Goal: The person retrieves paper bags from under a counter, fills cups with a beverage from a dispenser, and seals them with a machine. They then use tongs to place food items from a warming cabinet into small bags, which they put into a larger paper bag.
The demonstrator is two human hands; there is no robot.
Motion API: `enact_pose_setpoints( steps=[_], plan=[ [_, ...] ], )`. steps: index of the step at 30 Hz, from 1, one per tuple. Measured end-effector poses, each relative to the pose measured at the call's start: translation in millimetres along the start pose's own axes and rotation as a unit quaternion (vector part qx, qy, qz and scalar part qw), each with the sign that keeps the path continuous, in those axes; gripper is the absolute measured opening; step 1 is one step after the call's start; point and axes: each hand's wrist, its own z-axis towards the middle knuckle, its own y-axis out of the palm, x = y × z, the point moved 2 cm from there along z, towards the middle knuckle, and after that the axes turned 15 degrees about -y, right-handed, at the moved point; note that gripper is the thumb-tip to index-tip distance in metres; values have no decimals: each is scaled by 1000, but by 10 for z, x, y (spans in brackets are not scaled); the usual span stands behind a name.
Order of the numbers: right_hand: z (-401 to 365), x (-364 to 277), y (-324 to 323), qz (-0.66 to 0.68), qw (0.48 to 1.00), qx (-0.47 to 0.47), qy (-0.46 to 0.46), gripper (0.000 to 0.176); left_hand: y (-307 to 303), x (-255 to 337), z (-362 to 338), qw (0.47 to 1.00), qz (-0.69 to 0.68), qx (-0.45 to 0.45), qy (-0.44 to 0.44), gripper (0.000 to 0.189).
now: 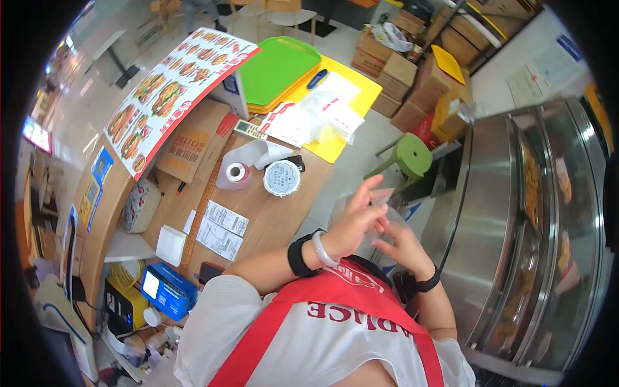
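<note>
Thin, see-through plastic, which looks like a clear plastic bag point(369, 247), is bunched between my hands in front of my red apron. My left hand point(351, 226) wears a black wristband and a pale bracelet; its index finger points up while the other fingers curl at the plastic. Opposite it, my right hand point(406, 246) pinches the plastic, its fingers partly blurred, with a black band on the wrist. A sealed round tub point(282, 178) with a printed lid stands on the wooden counter point(274, 222), left of my hands.
On the counter are a plastic roll point(236, 173), printed receipts point(222, 230) and a blue payment device point(169, 291). Green trays point(277, 68) and a yellow board point(361, 87) lie farther off. A green stool point(412, 157) and cartons stand beyond; a glass-fronted food cabinet point(490, 213) is at right.
</note>
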Motion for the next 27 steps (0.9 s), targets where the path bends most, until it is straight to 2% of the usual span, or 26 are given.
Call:
enact_pose_setpoints(
  steps=[1,2,7,13,17,19,23,27],
  plan=[
    [120,86,1,-76,995,-64,-33,10,-94,83,-7,999,-10,21,23,55],
    [373,244,-46,-74,992,-88,-55,10,-267,142,27,995,-41,68,56,52],
    [1390,591,-256,-81,973,-90,-197,6,-718,397,49,972,-8,202,116,46],
    [2677,969,-502,-10,956,-139,-259,7,-1115,459,17,915,-43,376,139,29],
    [3631,1248,-572,-95,937,-112,-316,10,-1136,424,10,846,-70,494,189,24],
    [4074,1270,-562,-203,899,-77,-380,12,-1121,399,-27,803,-98,544,221,23],
    [4982,1565,-303,-237,875,-44,-419,12,-1115,267,-95,747,-148,595,256,23],
    [5511,1813,15,-236,879,-39,-412,14,-1089,157,-132,709,-182,629,261,24]
  ],
)
